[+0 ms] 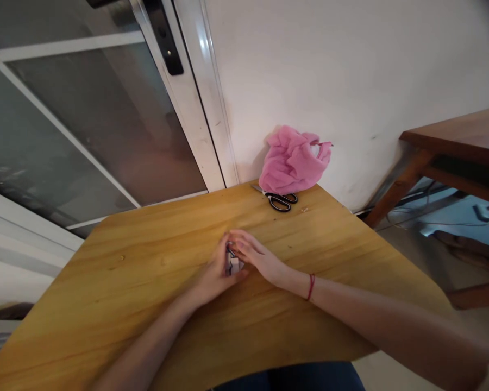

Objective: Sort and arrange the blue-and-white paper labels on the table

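Observation:
Both hands meet over the middle of the wooden table [158, 244]. Between them sits a small white thing with dark markings [233, 264], mostly covered by the fingers, so its kind cannot be made out. My left hand [220, 274] curls round its left and near sides, thumb stretched along the near edge. From the right, my right hand [261, 259] closes over the far side, its fingertips touching the left fingers. A thin red cord circles the right wrist.
Black-handled scissors [281, 201] lie at the table's far edge, blades partly under a bunched pink cloth [293, 160] that leans on the white wall. A glass-paned door [106, 108] stands at the far left. Another wooden table [456, 133] is at right.

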Motion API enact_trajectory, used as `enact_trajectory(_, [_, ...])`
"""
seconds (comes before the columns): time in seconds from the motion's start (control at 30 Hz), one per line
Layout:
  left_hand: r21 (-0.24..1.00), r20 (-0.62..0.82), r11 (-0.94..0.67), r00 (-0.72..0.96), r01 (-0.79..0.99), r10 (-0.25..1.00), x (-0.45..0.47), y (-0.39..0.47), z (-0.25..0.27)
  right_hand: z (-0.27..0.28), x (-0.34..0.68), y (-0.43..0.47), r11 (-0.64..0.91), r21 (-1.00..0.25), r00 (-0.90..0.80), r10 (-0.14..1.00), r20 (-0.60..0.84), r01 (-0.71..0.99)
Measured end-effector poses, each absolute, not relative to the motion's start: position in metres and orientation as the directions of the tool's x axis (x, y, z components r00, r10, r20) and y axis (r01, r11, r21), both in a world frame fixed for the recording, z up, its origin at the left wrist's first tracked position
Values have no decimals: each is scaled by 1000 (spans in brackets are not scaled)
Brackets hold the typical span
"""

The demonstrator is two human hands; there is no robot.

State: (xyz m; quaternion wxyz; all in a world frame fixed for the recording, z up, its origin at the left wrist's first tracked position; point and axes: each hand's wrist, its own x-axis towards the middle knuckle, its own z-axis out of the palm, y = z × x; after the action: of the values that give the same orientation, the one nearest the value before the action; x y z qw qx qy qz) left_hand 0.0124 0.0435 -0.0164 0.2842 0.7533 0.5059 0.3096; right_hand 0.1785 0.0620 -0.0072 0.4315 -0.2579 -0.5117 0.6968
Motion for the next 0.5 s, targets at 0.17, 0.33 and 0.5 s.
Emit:
enact_trajectory(0.17, [618, 24, -331, 404, 713, 915, -24, 44, 1, -8, 184, 67, -39, -952, -338, 939, 69, -304])
enact_trajectory(0.33, [422, -49, -417, 480, 805, 876, -15, 39, -8, -10, 175, 64, -144, -955, -568, 822, 31, -260])
enact_trajectory(0.5, [706, -77, -302, 494, 641, 866, -15, 37, 14, -4, 188, 63, -145, -935, -365, 931, -18, -325])
